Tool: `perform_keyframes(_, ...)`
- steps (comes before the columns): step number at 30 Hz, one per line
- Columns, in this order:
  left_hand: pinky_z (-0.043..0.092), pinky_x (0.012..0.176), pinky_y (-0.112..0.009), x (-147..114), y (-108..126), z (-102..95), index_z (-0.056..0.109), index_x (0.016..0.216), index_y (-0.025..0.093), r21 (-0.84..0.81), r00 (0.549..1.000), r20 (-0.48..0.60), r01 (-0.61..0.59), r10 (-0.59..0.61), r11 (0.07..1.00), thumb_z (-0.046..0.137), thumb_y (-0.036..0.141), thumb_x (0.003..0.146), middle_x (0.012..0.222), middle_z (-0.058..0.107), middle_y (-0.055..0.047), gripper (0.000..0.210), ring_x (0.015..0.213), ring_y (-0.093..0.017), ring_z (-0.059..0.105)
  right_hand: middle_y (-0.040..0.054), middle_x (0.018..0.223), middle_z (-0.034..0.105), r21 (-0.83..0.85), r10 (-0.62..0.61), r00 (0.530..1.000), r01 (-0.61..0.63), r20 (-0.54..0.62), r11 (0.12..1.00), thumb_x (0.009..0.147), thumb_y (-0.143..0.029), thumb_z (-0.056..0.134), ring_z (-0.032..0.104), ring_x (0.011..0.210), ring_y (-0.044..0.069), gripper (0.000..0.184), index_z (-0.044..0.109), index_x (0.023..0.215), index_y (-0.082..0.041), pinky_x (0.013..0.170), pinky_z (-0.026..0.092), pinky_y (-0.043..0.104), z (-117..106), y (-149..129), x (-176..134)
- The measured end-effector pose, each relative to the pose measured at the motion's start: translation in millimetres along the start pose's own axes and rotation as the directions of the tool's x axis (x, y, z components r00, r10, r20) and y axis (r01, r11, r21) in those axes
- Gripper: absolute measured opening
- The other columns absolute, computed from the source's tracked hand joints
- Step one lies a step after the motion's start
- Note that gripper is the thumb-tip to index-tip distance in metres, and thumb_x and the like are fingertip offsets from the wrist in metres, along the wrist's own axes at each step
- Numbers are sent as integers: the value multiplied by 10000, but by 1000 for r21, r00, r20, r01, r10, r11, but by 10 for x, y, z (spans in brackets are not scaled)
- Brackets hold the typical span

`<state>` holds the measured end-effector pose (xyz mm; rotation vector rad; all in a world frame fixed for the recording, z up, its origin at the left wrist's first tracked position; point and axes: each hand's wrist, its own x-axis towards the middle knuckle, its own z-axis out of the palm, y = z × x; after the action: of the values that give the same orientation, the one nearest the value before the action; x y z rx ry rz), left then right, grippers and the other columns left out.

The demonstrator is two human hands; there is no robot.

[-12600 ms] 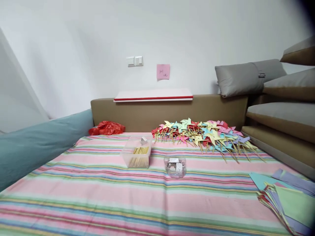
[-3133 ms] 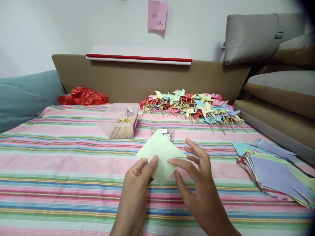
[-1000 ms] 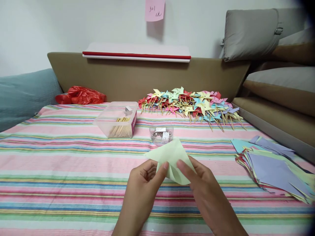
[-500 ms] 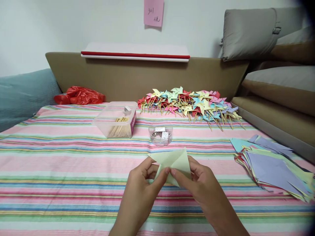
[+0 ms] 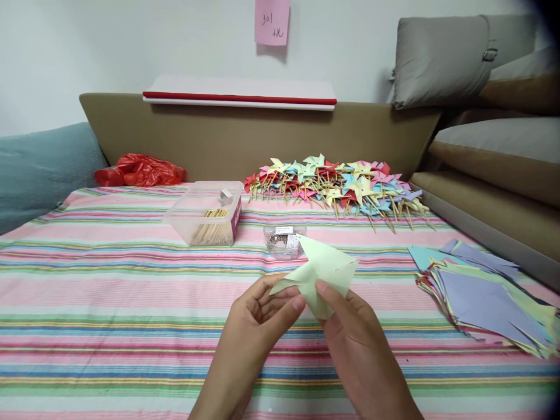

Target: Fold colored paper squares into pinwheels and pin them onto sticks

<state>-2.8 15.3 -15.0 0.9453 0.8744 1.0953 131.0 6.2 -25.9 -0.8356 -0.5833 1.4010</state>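
Observation:
A pale green paper pinwheel [image 5: 329,261], partly folded, is held up over the striped cloth. One loose point sticks upward and another points left. My right hand [image 5: 352,329] pinches it, thumb pressed on the folded centre and fingers hidden behind. My left hand [image 5: 262,318] is curled at its left flap, with fingers behind the paper and the thumb at its lower left edge. Just beyond, a small clear tub [image 5: 284,248] holds small metal pieces and white labels.
Behind left stands a clear plastic box [image 5: 199,201] of wooden sticks. Finished pinwheels [image 5: 332,184] on sticks lie piled at the back. Cut coloured paper sheets [image 5: 485,303] are stacked at right, beside cushions [image 5: 499,151]. A red plastic bag [image 5: 142,170] lies back left.
The paper has turned in my hands, so a point now rises in front of the tub. My left thumb has moved away from the centre; the right thumb stays on it.

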Motion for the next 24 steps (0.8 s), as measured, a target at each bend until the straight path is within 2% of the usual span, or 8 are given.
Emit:
perform_keyframes(3, 538, 885, -272, 12, -67, 70, 777, 1033, 225, -63, 1000, 8, 0, 0, 998, 823, 317, 803, 978, 781, -46, 252, 970, -202, 713, 49, 1031, 793, 90, 31, 1000, -31, 5, 995, 792, -406, 815, 689, 939, 193, 291, 803, 1026, -234, 835, 542, 281, 88, 77, -29)
perform_keyframes(9, 518, 786, -235, 31, -115, 133, 804, 842, 182, -65, 991, -132, -38, 30, 997, 828, 312, 779, 789, 741, -25, 146, 815, -170, 660, 25, 1016, 793, 167, 20, 999, -24, 27, 986, 801, -378, 816, 679, 929, 170, 263, 807, 1041, -271, 821, 537, 264, 201, 182, -63)
perform_keyframes(13, 497, 741, -238, 26, -116, 112, 766, 746, 162, -11, 975, -222, -28, 25, 1000, 824, 380, 771, 761, 707, -27, 227, 787, -170, 613, 43, 1033, 794, 133, 45, 999, -45, 3, 990, 773, -410, 830, 676, 920, 194, 317, 803, 1042, -244, 812, 533, 302, 205, 205, -67)
perform_keyframes(17, 485, 694, -224, 21, -107, 84, 732, 706, 157, -28, 964, -264, -24, 16, 999, 836, 353, 749, 724, 671, -11, 226, 742, -149, 573, 74, 1084, 782, 50, 51, 997, -48, -57, 998, 747, -414, 847, 670, 1045, 265, 351, 786, 1015, -196, 940, 509, 394, 192, 214, -66)
perform_keyframes(21, 517, 694, -230, 42, -64, 56, 744, 763, 145, -153, 961, -276, -30, -14, 988, 841, 333, 740, 802, 713, -39, 213, 767, -157, 604, 97, 1221, 720, -58, -62, 997, 59, -43, 997, 866, -491, 709, 638, 1138, 291, 443, 659, 1213, -221, 945, 506, 431, 168, 184, -60)
perform_keyframes(24, 523, 646, -206, 52, -22, 30, 755, 817, 138, -246, 952, -303, -46, -32, 968, 851, 295, 731, 815, 717, -39, 203, 742, -142, 616, 89, 1369, 612, -225, -261, 964, 243, -55, 944, 949, -478, 589, 624, 1157, 262, 404, 528, 1297, -282, 935, 515, 426, 108, 140, -50)
